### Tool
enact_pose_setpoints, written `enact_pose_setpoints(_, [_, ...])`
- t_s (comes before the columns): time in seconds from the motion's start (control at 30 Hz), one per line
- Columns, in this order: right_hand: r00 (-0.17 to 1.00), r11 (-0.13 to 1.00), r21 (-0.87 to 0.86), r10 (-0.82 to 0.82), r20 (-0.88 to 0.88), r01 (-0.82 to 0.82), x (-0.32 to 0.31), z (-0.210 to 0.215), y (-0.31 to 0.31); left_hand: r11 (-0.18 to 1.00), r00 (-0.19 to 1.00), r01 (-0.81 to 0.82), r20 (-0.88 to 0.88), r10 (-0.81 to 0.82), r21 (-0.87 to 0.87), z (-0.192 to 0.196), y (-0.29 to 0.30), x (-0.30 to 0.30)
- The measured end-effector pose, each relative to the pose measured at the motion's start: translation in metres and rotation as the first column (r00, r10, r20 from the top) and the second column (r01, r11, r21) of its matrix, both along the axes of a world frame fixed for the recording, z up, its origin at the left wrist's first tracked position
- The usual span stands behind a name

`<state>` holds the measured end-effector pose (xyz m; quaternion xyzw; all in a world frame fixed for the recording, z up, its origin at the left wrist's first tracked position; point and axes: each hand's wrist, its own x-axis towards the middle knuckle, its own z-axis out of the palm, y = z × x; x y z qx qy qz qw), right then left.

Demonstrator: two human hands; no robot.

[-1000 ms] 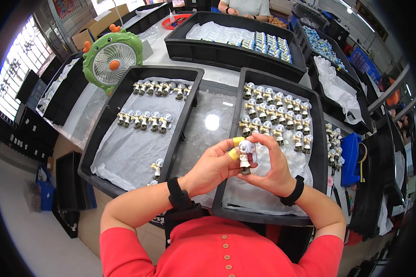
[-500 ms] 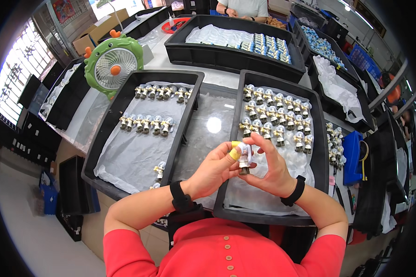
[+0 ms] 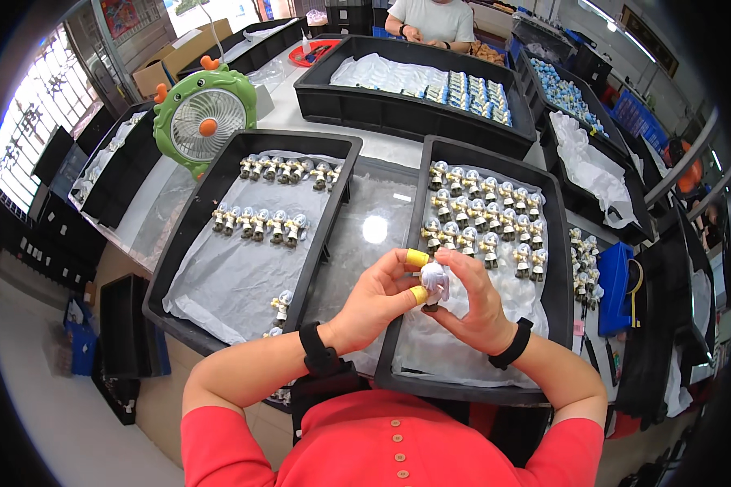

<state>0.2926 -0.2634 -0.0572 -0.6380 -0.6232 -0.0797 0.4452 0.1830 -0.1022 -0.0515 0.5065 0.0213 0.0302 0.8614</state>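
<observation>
Over the right tray, my left hand [image 3: 369,300] pinches a small figurine [image 3: 435,280] with pale lavender hair and a dark base. Yellow finger covers sit on that hand's thumb and forefinger. My right hand [image 3: 483,308] curls round the figurine's other side, forefinger near its head and thumb at its base, closed on it too. The hair faces up toward me, hiding most of the body. Beyond my hands, rows of similar white-and-gold figurines [image 3: 477,213] lie on white sheeting in the black right tray [image 3: 463,388].
At the left, a black tray [image 3: 188,337] holds two rows of figurines and a few near its right side. A green fan [image 3: 205,122] stands behind it. More figurines [image 3: 583,268] lie beside a blue tape dispenser [image 3: 617,288]. Across a large far tray [image 3: 406,115] sits another person [image 3: 443,20].
Between my hands the figurine has turned and tilted: its pale coat faced me before, and now its hair does. My head view has shifted slightly.
</observation>
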Motion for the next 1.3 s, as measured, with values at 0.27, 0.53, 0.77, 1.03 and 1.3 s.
enact_pose_setpoints(0.27, [0.999,0.999,-0.034,-0.038,0.007,0.038,-0.001,0.002,0.001,0.997,0.995,0.074,0.070,-0.076,0.020,-0.004,-0.001,0.000])
enact_pose_setpoints(0.53, [0.992,0.987,-0.106,-0.115,0.051,0.120,-0.004,0.010,0.002,0.982,0.984,0.174,-0.025,-0.177,-0.073,0.000,-0.005,0.000])
enact_pose_setpoints(0.77, [0.974,0.977,-0.210,-0.091,-0.209,0.046,-0.003,0.011,0.000,0.898,0.961,0.233,-0.054,-0.271,-0.373,-0.004,-0.001,0.004])
enact_pose_setpoints(1.03, [0.948,0.974,-0.226,-0.074,-0.309,0.003,-0.001,0.010,-0.001,0.916,0.968,0.206,-0.062,-0.241,-0.345,-0.007,-0.001,0.007])
enact_pose_setpoints(1.3, [0.932,0.965,-0.259,-0.064,-0.356,-0.032,0.002,0.009,-0.001,0.896,0.970,0.194,-0.058,-0.235,-0.398,-0.010,0.002,0.007])
